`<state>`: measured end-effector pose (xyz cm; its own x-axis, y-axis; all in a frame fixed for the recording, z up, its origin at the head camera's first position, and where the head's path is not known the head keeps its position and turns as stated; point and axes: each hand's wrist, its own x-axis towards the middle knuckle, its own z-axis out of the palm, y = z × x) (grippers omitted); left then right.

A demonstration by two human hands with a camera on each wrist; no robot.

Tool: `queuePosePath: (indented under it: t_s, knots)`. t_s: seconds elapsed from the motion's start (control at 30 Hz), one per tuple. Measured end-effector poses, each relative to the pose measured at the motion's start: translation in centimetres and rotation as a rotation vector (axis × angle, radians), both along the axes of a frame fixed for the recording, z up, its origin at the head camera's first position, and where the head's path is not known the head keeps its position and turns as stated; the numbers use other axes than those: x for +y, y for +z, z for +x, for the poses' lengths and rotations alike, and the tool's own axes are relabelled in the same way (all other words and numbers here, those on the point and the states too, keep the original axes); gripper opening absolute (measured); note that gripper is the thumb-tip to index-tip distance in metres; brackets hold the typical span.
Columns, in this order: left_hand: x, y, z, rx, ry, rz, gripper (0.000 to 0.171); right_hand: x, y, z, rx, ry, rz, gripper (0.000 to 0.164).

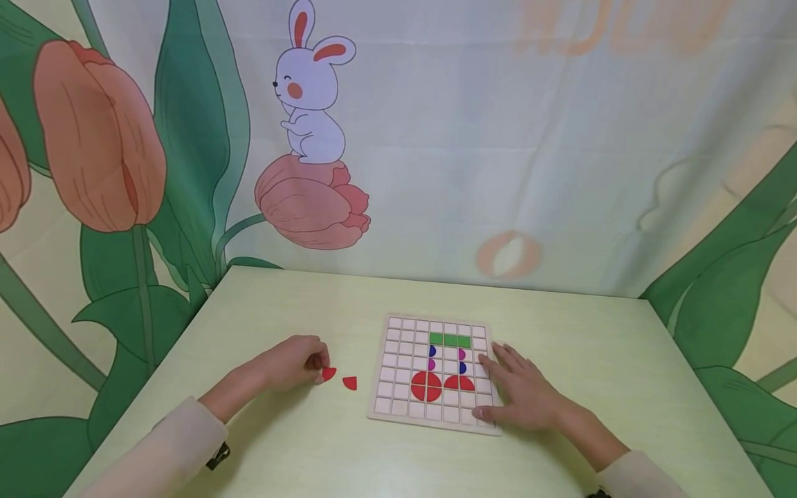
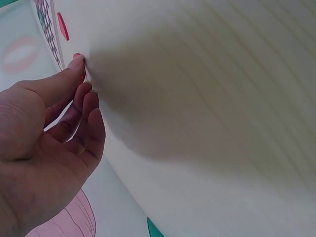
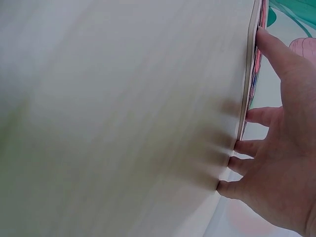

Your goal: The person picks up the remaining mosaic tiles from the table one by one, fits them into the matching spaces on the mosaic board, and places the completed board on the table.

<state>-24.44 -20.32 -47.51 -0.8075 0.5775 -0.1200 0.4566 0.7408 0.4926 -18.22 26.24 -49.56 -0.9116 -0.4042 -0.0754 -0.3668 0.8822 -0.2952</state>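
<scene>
Left of the board, my left hand (image 1: 300, 361) pinches a red quarter-circle piece (image 1: 329, 373) between thumb and fingers, close to the table. In the left wrist view that piece is mostly covered by the thumb. A second red quarter-circle piece (image 1: 351, 382) lies flat between the hand and the board. My right hand (image 1: 526, 391) rests spread at the right edge of the wooden grid board (image 1: 398, 409), its thumb and a finger over the rim. On the board sit a red circle (image 1: 426, 386), a red half circle (image 1: 459, 383), a green bar (image 1: 450, 340) and small blue and magenta half circles.
A pale yellow-green table (image 1: 299, 443) carries the board and pieces. Behind it hangs a cloth backdrop (image 1: 436, 173) printed with tulips and a rabbit. Dark clips (image 1: 218, 456) show at the sleeve cuffs.
</scene>
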Motion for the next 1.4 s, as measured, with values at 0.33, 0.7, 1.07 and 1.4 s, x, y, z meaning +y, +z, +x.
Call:
queuePosePath:
  t_s: [0.33, 0.7, 1.07, 1.4]
  knots:
    - [0.0, 0.1, -0.3, -0.067, 0.028, 0.043, 0.018, -0.2, 0.1, -0.1, -0.006, -0.003, 0.001, 0.107]
    - [4.0, 1.9, -0.5, -0.097, 0.050, 0.227, 0.011, -0.3, 0.3, 0.1, -0.002, -0.003, -0.005, 0.107]
    - [8.8, 2.7, -0.1, -0.041, 0.003, 0.311, 0.012, -0.6, 0.3, 0.0, -0.012, -0.003, -0.017, 0.106]
    - [13.1, 2.1, -0.1, -0.027, -0.056, 0.350, 0.018, -0.4, 0.2, 0.0, -0.008, -0.002, -0.007, 0.106]
